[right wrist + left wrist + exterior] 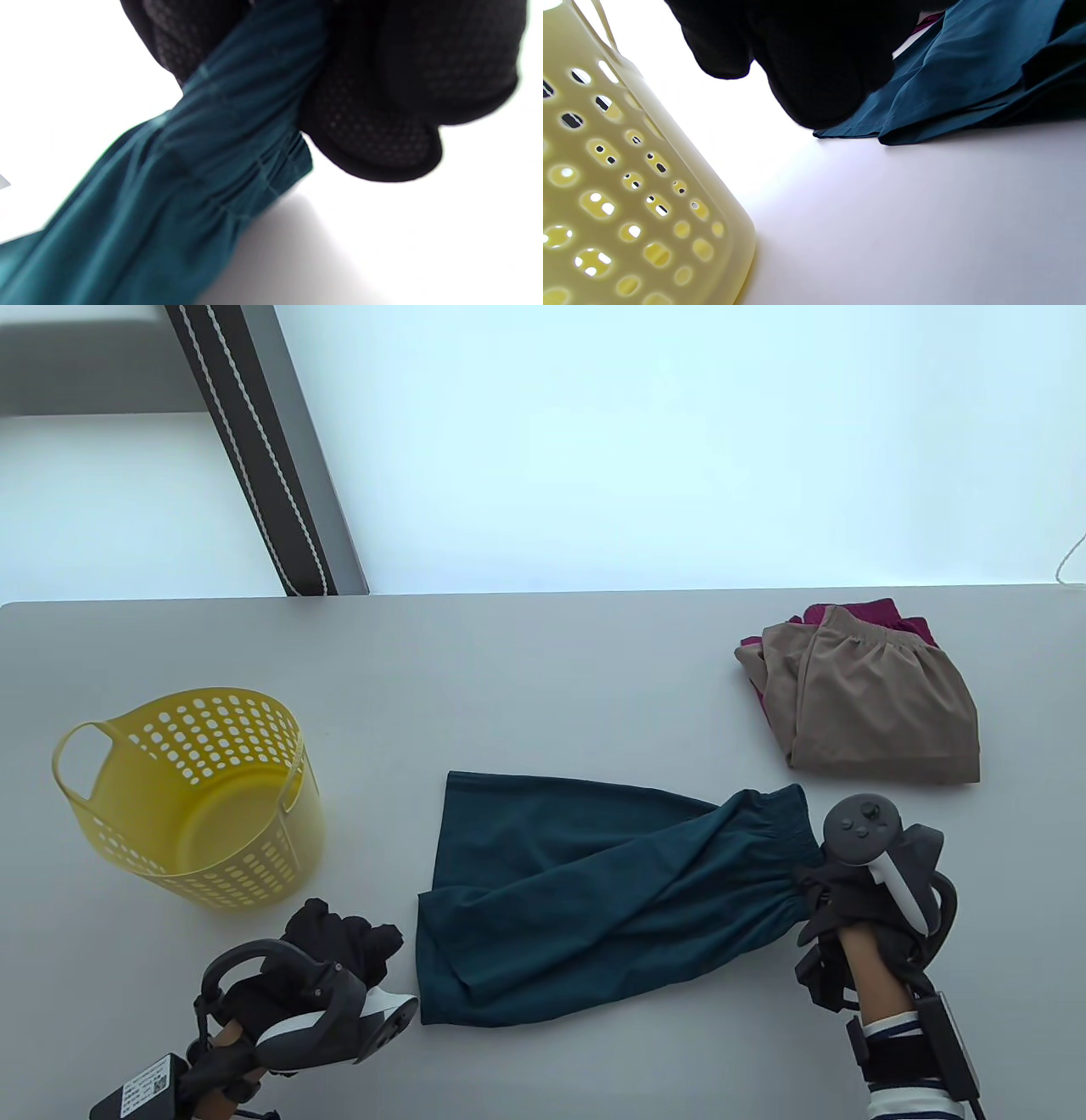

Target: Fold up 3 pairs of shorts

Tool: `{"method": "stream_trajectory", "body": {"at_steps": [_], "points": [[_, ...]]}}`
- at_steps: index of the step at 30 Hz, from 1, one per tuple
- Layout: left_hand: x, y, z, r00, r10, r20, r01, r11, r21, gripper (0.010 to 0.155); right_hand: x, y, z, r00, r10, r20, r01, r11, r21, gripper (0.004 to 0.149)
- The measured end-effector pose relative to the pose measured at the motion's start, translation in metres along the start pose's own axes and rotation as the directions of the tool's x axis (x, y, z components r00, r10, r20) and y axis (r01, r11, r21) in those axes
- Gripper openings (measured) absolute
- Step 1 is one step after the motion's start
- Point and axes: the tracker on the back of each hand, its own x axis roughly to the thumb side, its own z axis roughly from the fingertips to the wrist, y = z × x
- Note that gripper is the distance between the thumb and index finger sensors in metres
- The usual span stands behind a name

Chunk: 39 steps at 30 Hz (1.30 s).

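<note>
Bare tabletop [543,687] runs from the far edge down to the teal shorts [594,891], which lie near the front edge between both hands. The grey table stands before a pale wall. Three pairs of shorts — the teal, plus tan shorts [882,704] stacked on magenta shorts [865,612] at far right — and one yellow basket [204,797] at left. Right hand [848,891] grips the teal waistband; left hand [339,942], fingers loosely curled, holds nothing beside the hem.
</note>
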Motion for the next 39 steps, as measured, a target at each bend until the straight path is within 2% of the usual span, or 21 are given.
{"method": "stream_trajectory", "body": {"at_steps": [5, 9, 11, 13, 14, 15, 16, 17, 18, 19, 22, 23, 25, 27, 28, 31, 33, 34, 37, 38, 39], "points": [[0.002, 0.000, 0.000, 1.000, 0.006, 0.016, -0.006, 1.000, 0.004, 0.046, 0.070, -0.041, 0.022, 0.978, 0.135, 0.156, -0.091, 0.962, -0.259, 0.056], [0.002, 0.001, 0.001, 1.000, -0.004, 0.018, 0.004, 1.000, -0.002, 0.046, 0.155, -0.029, 0.053, 0.906, 0.164, 0.389, -0.037, 0.949, -0.313, 0.055], [0.001, 0.000, 0.002, 1.000, -0.005, 0.018, 0.005, 1.000, -0.010, 0.047, 0.195, 0.004, 0.072, 0.830, 0.167, 0.532, -0.042, 0.970, -0.238, 0.057], [0.001, -0.001, 0.002, 1.000, -0.002, 0.023, 0.003, 1.000, -0.022, 0.047, 0.224, 0.054, 0.091, 0.715, 0.133, 0.686, -0.154, 0.988, -0.031, 0.063], [0.000, -0.001, 0.002, 1.000, 0.000, 0.026, 0.001, 1.000, -0.027, 0.047, 0.235, 0.091, 0.101, 0.642, 0.079, 0.762, -0.289, 0.946, 0.146, 0.071], [0.000, -0.001, 0.003, 1.000, 0.001, 0.031, 0.000, 0.999, -0.034, 0.047, 0.239, 0.127, 0.112, 0.611, 0.027, 0.791, -0.431, 0.850, 0.304, 0.079], [0.000, 0.000, 0.003, 0.999, 0.002, 0.034, -0.001, 0.999, -0.041, 0.047, 0.239, 0.149, 0.118, 0.601, -0.002, 0.799, -0.515, 0.764, 0.389, 0.087], [0.001, 0.001, 0.002, 0.999, 0.003, 0.039, -0.001, 0.999, -0.050, 0.047, 0.235, 0.181, 0.128, 0.588, -0.051, 0.807, -0.628, 0.600, 0.495, 0.093], [0.001, 0.001, 0.002, 0.999, 0.001, 0.043, 0.001, 0.999, -0.054, 0.047, 0.231, 0.198, 0.134, 0.580, -0.065, 0.812, -0.676, 0.517, 0.524, 0.095], [0.001, 0.001, 0.003, 0.999, 0.000, 0.044, 0.003, 0.998, -0.056, 0.047, 0.226, 0.212, 0.139, 0.560, -0.046, 0.827, -0.709, 0.488, 0.508, 0.097], [0.000, 0.001, 0.002, 0.999, 0.000, 0.047, 0.003, 0.998, -0.057, 0.047, 0.227, 0.200, 0.140, 0.489, 0.031, 0.871, -0.695, 0.618, 0.368, 0.098], [0.001, 0.001, 0.002, 0.999, 0.002, 0.050, 0.001, 0.998, -0.059, 0.047, 0.229, 0.185, 0.136, 0.516, -0.005, 0.857, -0.619, 0.689, 0.377, 0.097], [0.001, 0.001, 0.002, 0.998, 0.003, 0.056, 0.001, 0.998, -0.063, 0.047, 0.229, 0.147, 0.119, 0.561, 0.014, 0.827, -0.403, 0.878, 0.258, 0.096], [0.001, 0.001, 0.002, 0.998, 0.001, 0.057, 0.002, 0.998, -0.064, 0.047, 0.223, 0.121, 0.099, 0.602, 0.097, 0.792, -0.320, 0.939, 0.128, 0.096], [0.001, 0.001, 0.002, 0.998, 0.001, 0.055, 0.002, 0.998, -0.063, 0.047, 0.215, 0.107, 0.081, 0.665, 0.140, 0.734, -0.275, 0.959, 0.066, 0.096], [0.001, 0.000, 0.002, 0.999, 0.002, 0.051, 0.001, 0.998, -0.058, 0.047, 0.180, 0.094, 0.031, 0.837, 0.135, 0.530, -0.216, 0.972, 0.093, 0.098], [0.002, 0.000, 0.001, 0.999, 0.000, 0.052, 0.003, 0.998, -0.057, 0.047, 0.147, 0.099, -0.003, 0.934, 0.097, 0.345, -0.174, 0.964, 0.200, 0.100], [0.002, 0.000, 0.001, 0.999, -0.001, 0.055, 0.004, 0.998, -0.059, 0.047, 0.121, 0.109, -0.024, 0.981, 0.057, 0.188, -0.118, 0.936, 0.332, 0.102], [0.004, -0.002, 0.000, 0.998, 0.001, 0.066, 0.004, 0.997, -0.076, 0.047, 0.087, 0.127, -0.047, 0.999, -0.045, -0.028, 0.053, 0.836, 0.546, 0.105], [0.004, -0.003, -0.001, 0.997, 0.006, 0.073, 0.000, 0.996, -0.086, 0.047, 0.084, 0.132, -0.049, 0.983, -0.174, -0.056, 0.172, 0.782, 0.598, 0.106], [0.005, -0.003, -0.001, 0.997, 0.009, 0.077, -0.002, 0.996, -0.091, 0.047, 0.086, 0.132, -0.049, 0.976, -0.205, -0.073, 0.209, 0.788, 0.579, 0.108]]}}
